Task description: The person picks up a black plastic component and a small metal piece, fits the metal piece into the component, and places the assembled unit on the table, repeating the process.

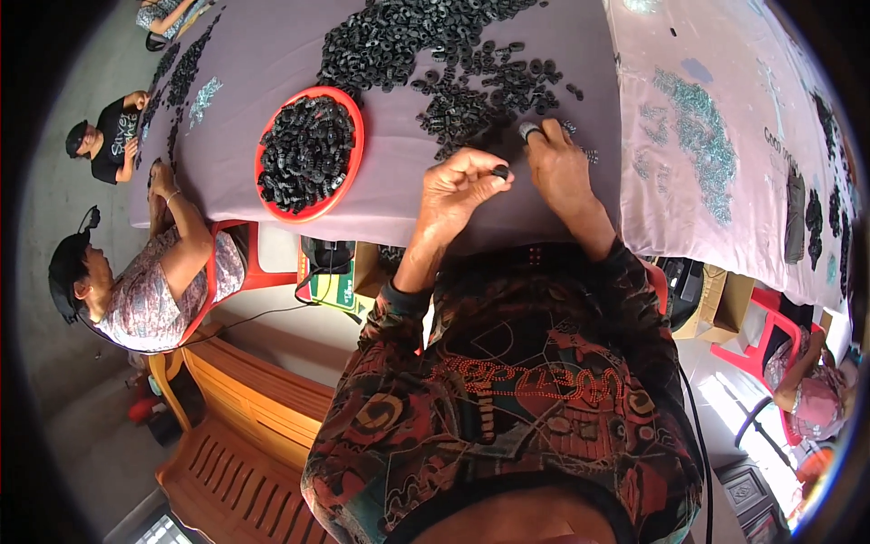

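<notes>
My left hand (453,192) is raised over the near edge of the table, pinching a small black ring-shaped piece (500,170) between thumb and fingertips. Just to its right, my right hand (559,168) reaches down to the tabletop with its fingers bent together. A grey-white band or cap (529,131) shows at one of its fingers; whatever those fingertips grip is hidden. Ahead of both hands spreads a loose group of black ring-shaped pieces (458,113). Small clear-bluish bits (592,156) lie beside the right hand.
A red basin (361,150) full of black pieces stands to the left. A large black heap (390,41) lies farther off. Teal pieces (698,136) cover part of the pink cloth at right. Other people sit along the left and right edges; an orange bench (245,444) stands at lower left.
</notes>
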Demonstrator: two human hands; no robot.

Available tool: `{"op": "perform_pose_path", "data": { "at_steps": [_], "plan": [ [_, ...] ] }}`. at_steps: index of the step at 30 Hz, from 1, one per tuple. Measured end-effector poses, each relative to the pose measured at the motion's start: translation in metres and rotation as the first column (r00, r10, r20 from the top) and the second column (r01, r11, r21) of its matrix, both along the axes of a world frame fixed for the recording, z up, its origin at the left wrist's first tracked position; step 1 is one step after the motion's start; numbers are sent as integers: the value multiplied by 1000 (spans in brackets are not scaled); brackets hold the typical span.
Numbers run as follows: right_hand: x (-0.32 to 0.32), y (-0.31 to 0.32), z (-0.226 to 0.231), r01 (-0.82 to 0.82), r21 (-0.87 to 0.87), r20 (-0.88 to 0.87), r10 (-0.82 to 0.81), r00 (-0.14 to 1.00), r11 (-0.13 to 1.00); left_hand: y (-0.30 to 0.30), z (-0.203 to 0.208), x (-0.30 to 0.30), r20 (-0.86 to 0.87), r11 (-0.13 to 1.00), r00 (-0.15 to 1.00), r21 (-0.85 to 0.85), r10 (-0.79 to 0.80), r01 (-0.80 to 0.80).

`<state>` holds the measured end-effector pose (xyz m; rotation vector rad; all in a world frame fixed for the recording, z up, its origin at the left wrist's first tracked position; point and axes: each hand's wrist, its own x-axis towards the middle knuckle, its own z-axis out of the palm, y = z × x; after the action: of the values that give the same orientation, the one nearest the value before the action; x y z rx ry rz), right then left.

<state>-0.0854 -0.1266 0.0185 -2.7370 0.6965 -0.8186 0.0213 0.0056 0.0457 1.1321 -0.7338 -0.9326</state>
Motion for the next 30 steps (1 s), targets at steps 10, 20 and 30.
{"op": "perform_pose_path", "data": {
  "at_steps": [10,20,30],
  "plan": [
    [8,-9,-1,-60,-65,-37,58,998,996,8,7,-5,-32,997,999,-77,-7,5],
    [17,-15,-3,-109,-69,-103,101,990,992,11,0,-8,-52,998,998,-54,-20,18],
    [1,-1,10,-125,203,229,77,970,971,17,6,-11,56,987,998,-161,11,-2]
  ]
}}
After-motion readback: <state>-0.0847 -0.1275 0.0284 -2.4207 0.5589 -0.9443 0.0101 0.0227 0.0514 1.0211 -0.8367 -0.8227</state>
